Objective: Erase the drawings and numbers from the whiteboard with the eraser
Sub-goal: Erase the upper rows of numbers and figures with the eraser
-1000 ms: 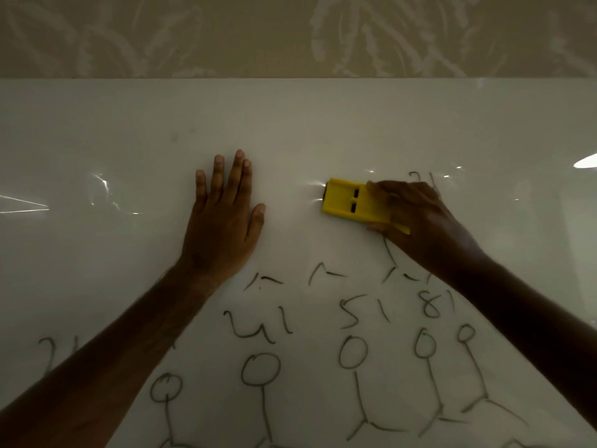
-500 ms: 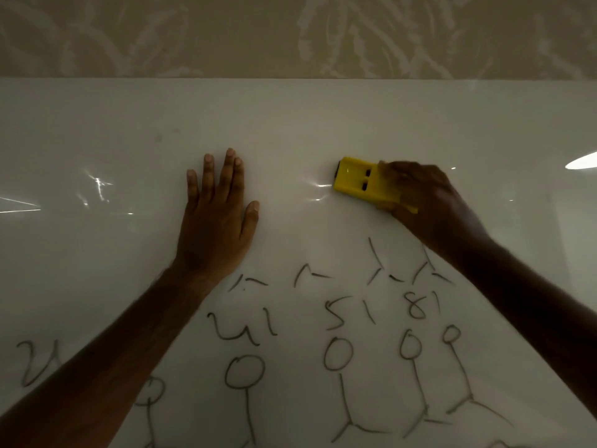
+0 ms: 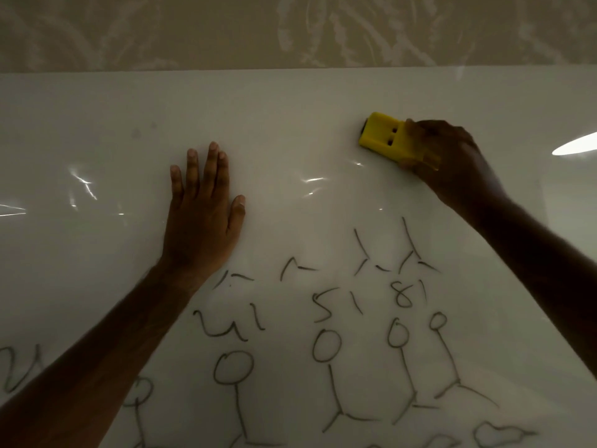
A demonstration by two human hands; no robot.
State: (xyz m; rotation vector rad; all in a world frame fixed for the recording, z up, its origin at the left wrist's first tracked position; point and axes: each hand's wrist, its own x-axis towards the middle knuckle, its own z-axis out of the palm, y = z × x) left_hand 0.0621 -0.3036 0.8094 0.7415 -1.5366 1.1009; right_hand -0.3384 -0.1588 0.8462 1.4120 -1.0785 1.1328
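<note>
A glossy whiteboard point(image 3: 290, 101) fills most of the view. My right hand point(image 3: 452, 163) grips a yellow eraser point(image 3: 387, 139) and presses it on the board at the upper right, above the remaining marks. My left hand point(image 3: 203, 208) lies flat on the board, fingers together, holding nothing. Below the hands are leftover stroke fragments point(image 3: 381, 253), the numbers 51 point(image 3: 336, 303) and 81 point(image 3: 407, 294), and a row of stick figures point(image 3: 326, 347) running to the bottom edge. The upper board is wiped clean.
Patterned beige wallpaper point(image 3: 290, 27) runs above the board's top edge. A bright light reflection point(image 3: 575, 147) sits at the right edge and smaller glints point(image 3: 84, 185) at the left. More scribbles point(image 3: 19, 367) lie at the lower left.
My right hand has carried the eraser up and to the right, away from the strokes. The short mark above the eraser is gone. My left hand stays flat in place.
</note>
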